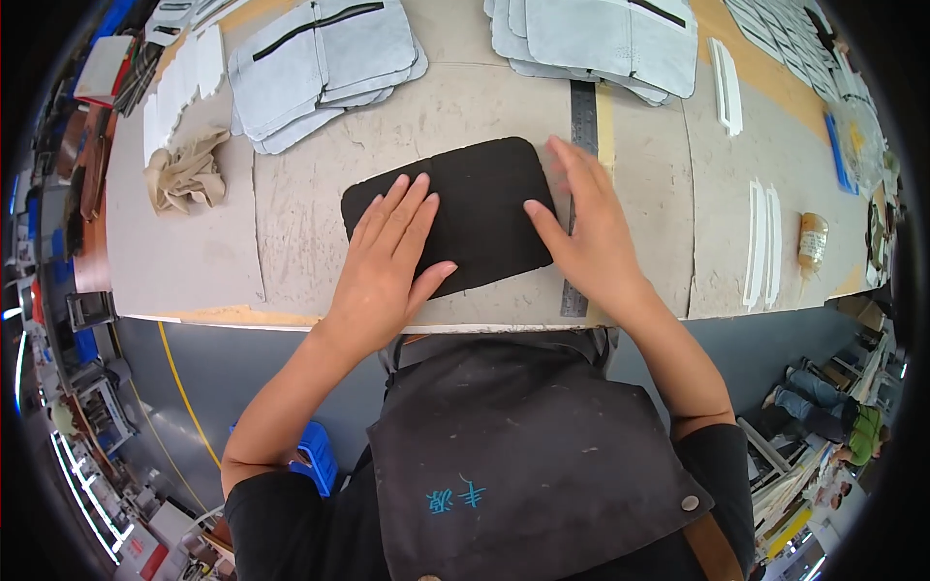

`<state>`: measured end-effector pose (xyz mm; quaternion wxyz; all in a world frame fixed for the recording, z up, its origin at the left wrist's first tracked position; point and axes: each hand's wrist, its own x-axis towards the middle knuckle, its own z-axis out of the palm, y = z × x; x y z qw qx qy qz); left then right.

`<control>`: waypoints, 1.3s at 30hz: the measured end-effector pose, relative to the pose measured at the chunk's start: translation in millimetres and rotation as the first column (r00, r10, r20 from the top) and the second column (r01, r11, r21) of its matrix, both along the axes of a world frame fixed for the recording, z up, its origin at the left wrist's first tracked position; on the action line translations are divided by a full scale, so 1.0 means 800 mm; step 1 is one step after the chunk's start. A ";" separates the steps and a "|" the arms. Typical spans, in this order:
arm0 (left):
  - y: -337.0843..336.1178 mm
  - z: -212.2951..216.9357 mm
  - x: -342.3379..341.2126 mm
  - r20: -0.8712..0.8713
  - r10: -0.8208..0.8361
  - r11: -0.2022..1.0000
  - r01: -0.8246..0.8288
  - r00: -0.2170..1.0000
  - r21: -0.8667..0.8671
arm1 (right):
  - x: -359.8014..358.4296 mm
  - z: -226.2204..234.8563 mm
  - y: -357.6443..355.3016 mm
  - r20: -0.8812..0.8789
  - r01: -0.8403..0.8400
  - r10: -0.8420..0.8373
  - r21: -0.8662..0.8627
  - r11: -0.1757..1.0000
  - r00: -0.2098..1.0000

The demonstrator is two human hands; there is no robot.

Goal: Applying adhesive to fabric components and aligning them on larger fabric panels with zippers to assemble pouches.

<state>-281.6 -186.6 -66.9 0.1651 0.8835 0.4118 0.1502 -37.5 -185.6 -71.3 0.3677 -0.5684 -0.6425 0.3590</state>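
Note:
A black rectangular panel (480,213) with rounded corners lies slightly tilted on the worktable. My left hand (392,247) rests flat on its left part, fingers stretched out and thumb apart. At the panel's right edge is my right hand (586,218), its thumb touching or just over the edge. The fingers of that hand are spread, reaching past the upper right corner, and hold nothing; their tips are a little blurred. Beneath the right hand runs a dark metal ruler (583,116), partly hidden by the hand and wrist.
Stacks of pale grey panels with black slits lie at the far left (334,58) and far right (601,44). A crumpled beige cloth (187,172) sits at left. White strips (761,247) and an amber bottle (812,242) are at right. Another person (838,412) is beyond, lower right.

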 end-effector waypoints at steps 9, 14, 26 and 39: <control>0.003 -0.011 -0.017 -0.184 0.086 0.995 -0.095 0.979 -0.041 | -0.028 -0.017 0.021 0.660 -0.524 0.344 0.088 0.847 0.668; -0.012 -0.008 -0.051 -0.284 0.148 0.983 -0.172 0.947 -0.060 | -0.012 -0.011 0.013 0.683 -0.489 0.356 0.002 0.872 0.638; -0.010 0.003 -0.053 -0.176 0.194 0.973 -0.212 0.965 -0.093 | -0.005 -0.008 0.007 0.659 -0.374 0.267 0.024 0.927 0.703; 0.076 0.030 -0.052 -0.160 0.293 0.859 -0.333 0.943 -0.389 | -0.033 0.006 0.004 0.326 -0.378 0.317 0.145 0.914 0.891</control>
